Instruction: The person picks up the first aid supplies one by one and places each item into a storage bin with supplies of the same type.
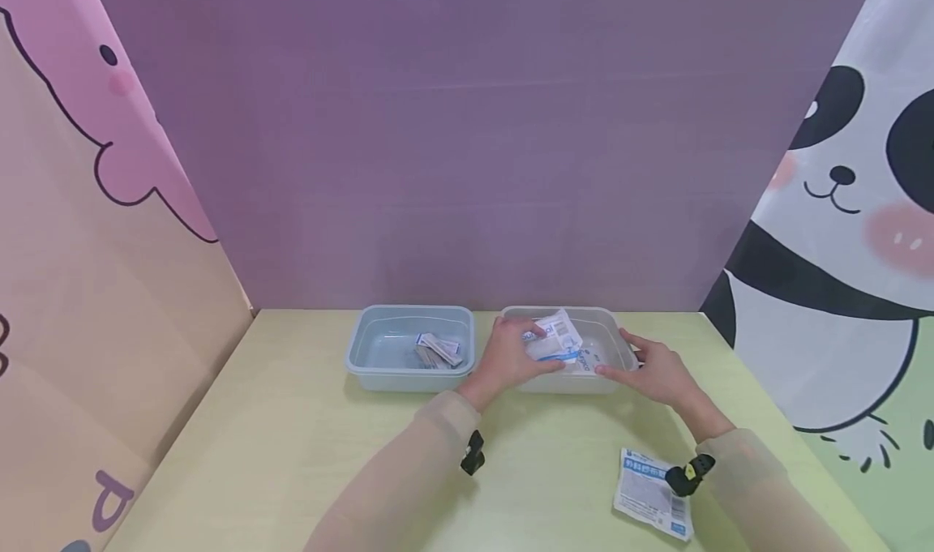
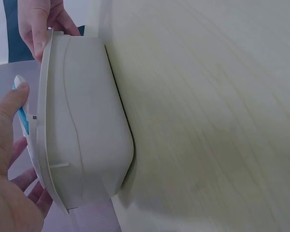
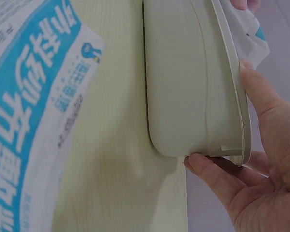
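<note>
My left hand [image 1: 508, 356] pinches a white packet [image 1: 560, 331] with blue print over the left part of a whitish plastic bin [image 1: 562, 384]. In the left wrist view its thumb lies on the blue-striped packet [image 2: 22, 113], near the bin's rim. My right hand [image 1: 660, 371] grips the bin's right front corner, thumb on the rim and fingers around the outside, as the right wrist view shows. Another printed packet [image 1: 586, 361] shows inside the bin, partly hidden beneath the pinched one.
A light blue bin [image 1: 410, 380] stands to the left, with several small wrapped strips [image 1: 440, 349] inside. A flat white and blue gauze packet [image 1: 649, 487] lies on the table near my right wrist. Behind the bins rises a purple panel [image 1: 467, 171].
</note>
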A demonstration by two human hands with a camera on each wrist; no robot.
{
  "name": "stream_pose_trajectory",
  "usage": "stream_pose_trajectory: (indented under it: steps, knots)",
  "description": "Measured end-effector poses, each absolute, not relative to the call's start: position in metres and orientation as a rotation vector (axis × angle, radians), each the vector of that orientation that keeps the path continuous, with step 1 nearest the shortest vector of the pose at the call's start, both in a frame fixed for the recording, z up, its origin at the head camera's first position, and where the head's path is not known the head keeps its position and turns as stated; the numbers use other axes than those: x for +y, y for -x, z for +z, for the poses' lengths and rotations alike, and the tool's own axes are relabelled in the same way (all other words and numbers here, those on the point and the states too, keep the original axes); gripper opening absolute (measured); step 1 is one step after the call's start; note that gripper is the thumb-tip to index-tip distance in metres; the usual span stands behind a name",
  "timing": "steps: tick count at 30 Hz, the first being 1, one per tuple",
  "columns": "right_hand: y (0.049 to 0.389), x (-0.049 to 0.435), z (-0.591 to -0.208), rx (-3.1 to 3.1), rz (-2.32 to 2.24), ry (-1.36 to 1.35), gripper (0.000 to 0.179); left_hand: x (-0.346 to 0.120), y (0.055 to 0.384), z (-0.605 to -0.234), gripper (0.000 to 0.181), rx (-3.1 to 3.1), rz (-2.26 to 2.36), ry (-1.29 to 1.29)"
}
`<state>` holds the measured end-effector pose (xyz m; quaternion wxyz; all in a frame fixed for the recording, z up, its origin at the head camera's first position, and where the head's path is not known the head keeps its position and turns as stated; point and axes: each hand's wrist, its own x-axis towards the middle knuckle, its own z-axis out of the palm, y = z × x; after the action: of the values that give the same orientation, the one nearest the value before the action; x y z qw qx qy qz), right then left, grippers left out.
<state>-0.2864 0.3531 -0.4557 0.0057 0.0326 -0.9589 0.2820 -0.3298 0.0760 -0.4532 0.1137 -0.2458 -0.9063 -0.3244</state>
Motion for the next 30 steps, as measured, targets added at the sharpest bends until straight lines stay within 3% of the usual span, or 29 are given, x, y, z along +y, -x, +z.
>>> stream_pose_trajectory:
  steps: [16, 30]
  knots:
    - [0.288, 0.354, -0.459, -2.976, 0.884, -0.108, 0.109, 0.088, 0.34, -0.448, 0.049, -2.73, -0.951, 0.716]
    - [0.288, 0.353, -0.457, -2.999, 0.876, -0.1, 0.111, 0.101, 0.338, -0.447, 0.059, -2.883, -0.879, 0.594]
